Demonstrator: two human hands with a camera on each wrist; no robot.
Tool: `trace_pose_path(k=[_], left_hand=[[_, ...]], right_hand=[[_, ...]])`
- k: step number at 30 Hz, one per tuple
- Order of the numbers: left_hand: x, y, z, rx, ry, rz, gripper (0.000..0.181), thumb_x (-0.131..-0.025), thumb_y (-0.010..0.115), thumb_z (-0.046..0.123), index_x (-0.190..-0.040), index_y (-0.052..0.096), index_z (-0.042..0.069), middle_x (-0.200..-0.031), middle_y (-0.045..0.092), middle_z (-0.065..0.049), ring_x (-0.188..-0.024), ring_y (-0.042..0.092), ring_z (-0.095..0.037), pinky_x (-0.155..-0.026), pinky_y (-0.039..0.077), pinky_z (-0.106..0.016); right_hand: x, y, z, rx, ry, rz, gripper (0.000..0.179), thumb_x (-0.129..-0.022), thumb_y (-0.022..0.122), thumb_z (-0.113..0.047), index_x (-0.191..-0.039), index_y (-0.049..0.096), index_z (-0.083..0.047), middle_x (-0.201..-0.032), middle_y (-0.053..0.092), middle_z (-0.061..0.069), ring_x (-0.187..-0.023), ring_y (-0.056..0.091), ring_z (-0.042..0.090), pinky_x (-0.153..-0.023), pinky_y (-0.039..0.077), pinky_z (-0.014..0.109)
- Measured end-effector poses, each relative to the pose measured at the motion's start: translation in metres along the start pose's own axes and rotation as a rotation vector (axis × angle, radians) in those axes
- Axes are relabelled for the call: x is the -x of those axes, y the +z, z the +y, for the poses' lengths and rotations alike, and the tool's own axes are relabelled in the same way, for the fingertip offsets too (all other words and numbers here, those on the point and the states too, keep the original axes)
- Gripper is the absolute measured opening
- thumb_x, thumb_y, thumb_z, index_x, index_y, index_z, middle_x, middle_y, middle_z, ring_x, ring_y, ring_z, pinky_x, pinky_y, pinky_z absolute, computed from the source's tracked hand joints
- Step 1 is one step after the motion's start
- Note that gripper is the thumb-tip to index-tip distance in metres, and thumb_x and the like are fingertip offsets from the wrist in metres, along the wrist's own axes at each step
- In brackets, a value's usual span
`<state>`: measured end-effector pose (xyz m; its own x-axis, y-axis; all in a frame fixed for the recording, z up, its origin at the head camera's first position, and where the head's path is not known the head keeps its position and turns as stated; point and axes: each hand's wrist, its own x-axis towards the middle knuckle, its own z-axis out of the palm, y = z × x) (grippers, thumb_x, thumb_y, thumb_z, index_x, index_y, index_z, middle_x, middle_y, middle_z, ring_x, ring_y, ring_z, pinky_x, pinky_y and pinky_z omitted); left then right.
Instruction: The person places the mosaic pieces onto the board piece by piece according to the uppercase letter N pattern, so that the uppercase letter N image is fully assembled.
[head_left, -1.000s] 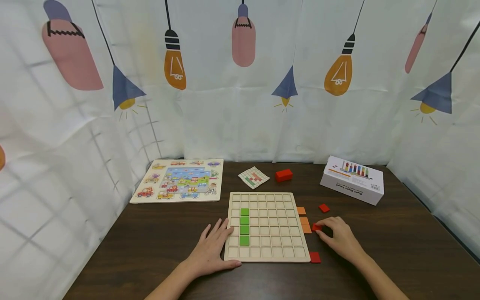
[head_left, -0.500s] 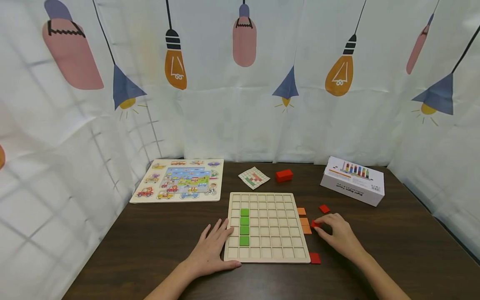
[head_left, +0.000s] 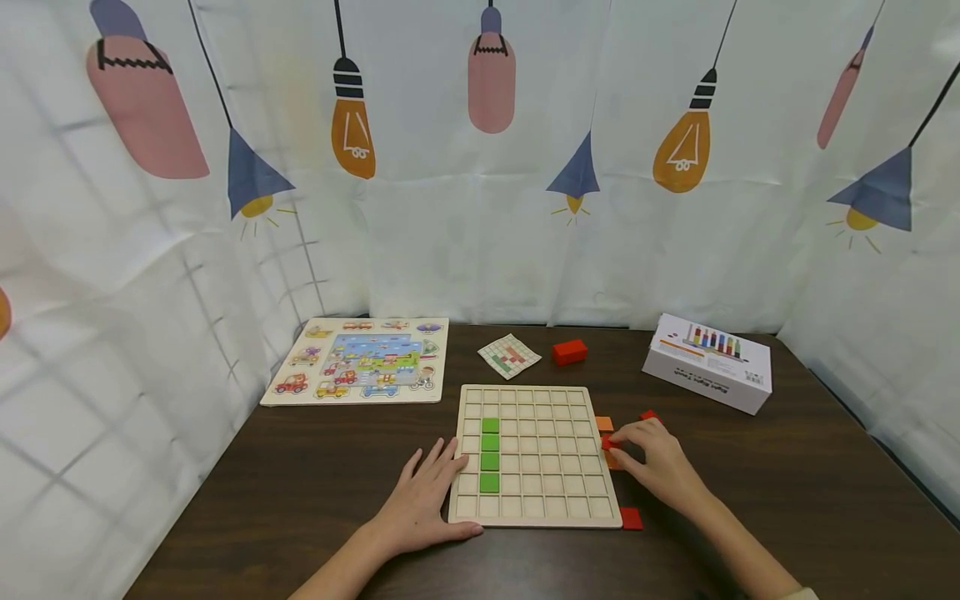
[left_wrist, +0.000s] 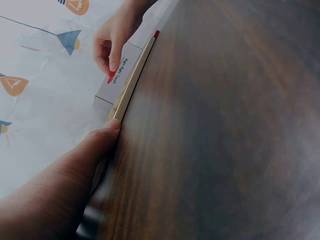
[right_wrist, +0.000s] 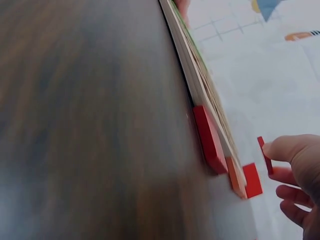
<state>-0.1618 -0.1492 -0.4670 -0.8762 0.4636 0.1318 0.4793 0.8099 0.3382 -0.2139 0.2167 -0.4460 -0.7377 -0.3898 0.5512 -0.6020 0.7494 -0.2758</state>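
The thin red square tile [head_left: 608, 441], flat-faced and plain in colour, is pinched between the thumb and fingertips of the right hand [head_left: 658, 462]. It is raised off the dark brown wood-grain surface [head_left: 540, 567], just right of the pale square wooden grid board [head_left: 545, 462]. The left hand [head_left: 429, 500] has its fingers spread on the left margin of the board, thumb against the near edge.

Count, grid board: one, seven columns by seven rows, lying flat between the hands.

Count, green square tiles [head_left: 490, 462]: four, to the right of the left hand, in the second column from the left, third to sixth rows.

Count, orange square tiles [head_left: 603, 423]: at least two visible, left of the right hand, beside the board; the hand and held tile cover this area in part.

Count, other red square tiles: two. The near red tile [head_left: 632, 518] lies nearer the viewer than the right hand, at the board's near right corner; the far red tile [head_left: 648, 415] lies just beyond that hand, partly hidden.

Beyond the right hand, toward its left: one red rectangular block [head_left: 570, 352].
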Motion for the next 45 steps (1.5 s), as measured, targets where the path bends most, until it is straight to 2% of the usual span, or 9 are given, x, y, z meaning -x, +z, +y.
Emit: trace_pose_path(k=[6, 10, 18, 22, 26, 34, 43, 45], left_hand=[[0.0, 0.0, 0.0, 0.0, 0.003, -0.002, 0.095, -0.072, 0.047, 0.077, -0.14, 0.036, 0.012, -0.151, 0.018, -0.011, -0.137, 0.015, -0.03, -0.103, 0.01, -0.056], [0.0, -0.001, 0.001, 0.001, 0.006, 0.001, 0.094, -0.072, 0.048, 0.076, -0.14, 0.036, 0.012, -0.151, 0.017, -0.01, -0.137, 0.014, -0.03, -0.103, 0.01, -0.056], [0.0, -0.001, 0.001, 0.001, 0.003, 0.002, 0.095, -0.072, 0.048, 0.076, -0.141, 0.036, 0.012, -0.151, 0.018, -0.011, -0.137, 0.015, -0.03, -0.103, 0.011, -0.056], [0.0, -0.001, 0.001, 0.002, 0.003, 0.0, 0.095, -0.072, 0.049, 0.076, -0.141, 0.035, 0.012, -0.151, 0.018, -0.011, -0.137, 0.014, -0.029, -0.103, 0.01, -0.056], [0.0, 0.0, 0.001, -0.004, -0.002, -0.003, 0.095, -0.071, 0.048, 0.077, -0.141, 0.035, 0.013, -0.151, 0.018, -0.01, -0.137, 0.014, -0.029, -0.103, 0.011, -0.056], [0.0, -0.001, 0.001, -0.001, -0.008, -0.007, 0.095, -0.071, 0.047, 0.077, -0.14, 0.036, 0.013, -0.151, 0.018, -0.01, -0.137, 0.014, -0.029, -0.103, 0.01, -0.056], [0.0, -0.001, 0.002, -0.013, -0.008, -0.003, 0.095, -0.071, 0.047, 0.078, -0.14, 0.037, 0.012, -0.15, 0.019, -0.011, -0.137, 0.015, -0.029, -0.103, 0.011, -0.056], [0.0, -0.001, 0.002, -0.013, -0.008, -0.003, 0.095, -0.071, 0.047, 0.078, -0.14, 0.037, 0.012, -0.15, 0.019, -0.01, -0.137, 0.015, -0.029, -0.103, 0.011, -0.056]], right_hand=[[-0.01, 0.006, -0.01, -0.047, -0.025, -0.006, 0.019, -0.071, 0.078, -0.014, -0.086, 0.068, -0.018, -0.087, 0.063, -0.008, -0.088, 0.05, 0.011, -0.071, 0.049, 0.035], [-0.018, 0.013, -0.016, -0.064, -0.075, 0.008, 0.021, -0.069, 0.08, -0.011, -0.086, 0.069, -0.017, -0.086, 0.064, -0.009, -0.086, 0.049, 0.009, -0.071, 0.047, 0.03], [-0.034, 0.024, -0.027, -0.116, -0.177, 0.016, 0.021, -0.069, 0.079, -0.006, -0.084, 0.068, -0.015, -0.087, 0.065, -0.007, -0.085, 0.05, 0.01, -0.071, 0.045, 0.031], [-0.041, 0.028, -0.033, -0.121, -0.209, 0.007, 0.019, -0.07, 0.079, -0.007, -0.083, 0.068, -0.014, -0.087, 0.065, -0.006, -0.085, 0.051, 0.011, -0.081, 0.045, 0.037], [-0.047, 0.033, -0.041, -0.121, -0.217, -0.003, 0.018, -0.07, 0.079, -0.008, -0.084, 0.069, -0.013, -0.087, 0.065, -0.006, -0.086, 0.052, 0.012, -0.086, 0.043, 0.041], [-0.055, 0.047, -0.052, -0.135, -0.242, 0.01, 0.017, -0.07, 0.079, -0.009, -0.083, 0.069, -0.014, -0.086, 0.065, -0.006, -0.083, 0.051, 0.011, -0.07, 0.044, 0.027], [-0.061, 0.059, -0.064, -0.158, -0.193, -0.079, 0.011, -0.075, 0.076, -0.014, -0.084, 0.069, -0.017, -0.088, 0.064, -0.009, -0.087, 0.052, 0.01, -0.084, 0.044, 0.036], [-0.062, 0.061, -0.066, -0.174, -0.191, -0.086, 0.011, -0.075, 0.075, -0.014, -0.084, 0.069, -0.016, -0.088, 0.064, -0.008, -0.087, 0.053, 0.011, -0.082, 0.045, 0.037]])
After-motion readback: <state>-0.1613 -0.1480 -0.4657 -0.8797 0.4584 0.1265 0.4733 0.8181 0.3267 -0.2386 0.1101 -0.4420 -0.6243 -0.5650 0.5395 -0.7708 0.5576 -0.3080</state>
